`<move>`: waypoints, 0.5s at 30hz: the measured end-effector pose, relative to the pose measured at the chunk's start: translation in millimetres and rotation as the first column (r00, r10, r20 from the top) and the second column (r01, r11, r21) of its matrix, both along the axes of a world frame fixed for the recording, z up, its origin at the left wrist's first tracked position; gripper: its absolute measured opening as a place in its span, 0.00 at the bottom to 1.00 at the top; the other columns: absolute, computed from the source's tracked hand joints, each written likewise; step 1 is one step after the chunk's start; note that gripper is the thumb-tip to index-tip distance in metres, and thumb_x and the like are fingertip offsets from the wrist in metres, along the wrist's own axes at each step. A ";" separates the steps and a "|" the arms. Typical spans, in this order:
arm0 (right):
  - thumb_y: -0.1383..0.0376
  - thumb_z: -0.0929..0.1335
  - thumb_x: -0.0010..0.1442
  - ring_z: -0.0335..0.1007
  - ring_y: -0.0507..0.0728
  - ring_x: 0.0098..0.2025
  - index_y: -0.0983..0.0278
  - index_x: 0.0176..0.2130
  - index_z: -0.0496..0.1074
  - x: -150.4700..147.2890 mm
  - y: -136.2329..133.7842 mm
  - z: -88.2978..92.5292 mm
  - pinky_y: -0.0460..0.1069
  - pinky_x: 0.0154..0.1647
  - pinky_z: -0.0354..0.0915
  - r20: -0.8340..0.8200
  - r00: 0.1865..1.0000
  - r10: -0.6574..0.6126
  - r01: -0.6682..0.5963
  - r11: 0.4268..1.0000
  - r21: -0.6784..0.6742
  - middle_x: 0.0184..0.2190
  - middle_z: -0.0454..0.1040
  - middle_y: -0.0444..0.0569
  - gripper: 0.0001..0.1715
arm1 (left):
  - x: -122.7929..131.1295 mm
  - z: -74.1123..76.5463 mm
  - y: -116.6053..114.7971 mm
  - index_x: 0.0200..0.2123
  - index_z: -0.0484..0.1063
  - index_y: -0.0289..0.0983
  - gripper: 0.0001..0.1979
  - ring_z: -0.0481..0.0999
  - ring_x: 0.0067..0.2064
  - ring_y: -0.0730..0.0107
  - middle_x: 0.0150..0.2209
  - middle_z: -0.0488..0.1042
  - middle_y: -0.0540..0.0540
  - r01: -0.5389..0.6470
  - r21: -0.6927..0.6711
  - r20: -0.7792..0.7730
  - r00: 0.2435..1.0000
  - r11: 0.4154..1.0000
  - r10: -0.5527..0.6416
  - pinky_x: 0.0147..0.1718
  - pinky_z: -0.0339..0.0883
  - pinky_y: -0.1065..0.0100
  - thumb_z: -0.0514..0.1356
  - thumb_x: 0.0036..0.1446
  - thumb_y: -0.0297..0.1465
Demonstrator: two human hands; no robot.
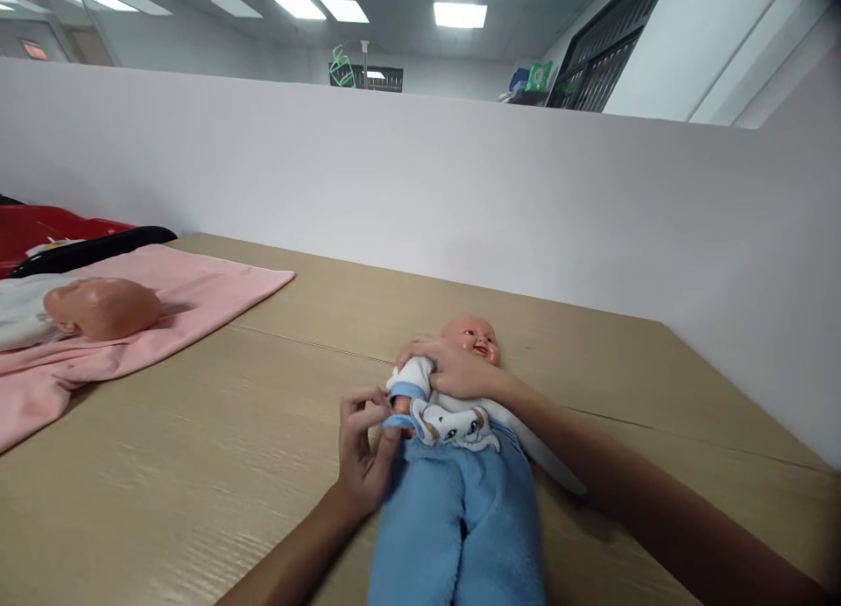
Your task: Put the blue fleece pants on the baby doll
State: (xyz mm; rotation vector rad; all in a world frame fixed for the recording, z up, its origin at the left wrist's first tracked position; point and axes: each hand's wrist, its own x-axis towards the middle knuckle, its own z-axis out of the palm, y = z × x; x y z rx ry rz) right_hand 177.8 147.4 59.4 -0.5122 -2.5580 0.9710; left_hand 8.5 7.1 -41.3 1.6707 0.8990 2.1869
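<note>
Blue-clad doll (460, 510) on wooden table (197, 466), white partition (394, 177) behind.

A bald doll (98, 308) lies on a pink cloth (197, 295) at the surface's (197, 448) left edge; a white partition (420, 177) stands along its far edge.

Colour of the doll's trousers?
The trousers are light blue; the head view shows them best.

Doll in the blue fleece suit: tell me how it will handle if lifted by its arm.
The doll probably dangles: its suit lies soft and slack, so the body likely flexes. The smooth hard-looking head may tip back. The cuff pinched by the left hand could slip off.
</note>
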 end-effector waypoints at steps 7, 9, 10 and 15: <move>0.69 0.67 0.66 0.75 0.61 0.61 0.59 0.50 0.82 1.1 -26.1 16.2 0.56 0.66 0.66 0.071 0.992 -0.104 0.105 0.994 -0.011 0.55 0.81 0.51 0.17 | -9.6 12.4 25.7 0.38 0.78 0.41 0.15 0.73 0.41 0.68 0.37 0.74 0.50 0.363 -0.477 0.426 0.892 0.801 -0.150 0.43 0.68 0.70 0.72 0.61 0.46; 0.58 0.66 0.72 0.77 0.62 0.57 0.60 0.47 0.82 3.3 -43.4 21.5 0.56 0.61 0.68 0.108 0.948 -0.299 0.301 0.954 0.003 0.52 0.83 0.52 0.16 | -12.4 10.5 31.4 0.38 0.79 0.40 0.17 0.74 0.46 0.67 0.42 0.76 0.48 0.438 -0.487 0.472 0.860 0.756 -0.194 0.47 0.69 0.70 0.74 0.57 0.46; 0.53 0.67 0.71 0.78 0.63 0.52 0.61 0.45 0.82 3.8 -53.3 22.8 0.56 0.56 0.70 0.134 0.918 -0.373 0.372 0.928 0.036 0.49 0.84 0.53 0.18 | -13.1 9.1 33.2 0.38 0.79 0.40 0.18 0.76 0.47 0.67 0.44 0.77 0.48 0.479 -0.489 0.494 0.841 0.729 -0.221 0.47 0.70 0.70 0.74 0.57 0.47; 0.56 0.68 0.70 0.76 0.61 0.42 0.61 0.41 0.76 3.2 -85.4 9.9 0.53 0.44 0.66 0.153 0.852 -0.500 0.483 0.865 0.135 0.41 0.83 0.52 0.12 | -15.9 3.4 40.6 0.41 0.76 0.40 0.22 0.79 0.40 0.69 0.41 0.80 0.49 0.589 -0.498 0.587 0.769 0.636 -0.253 0.40 0.72 0.71 0.75 0.55 0.49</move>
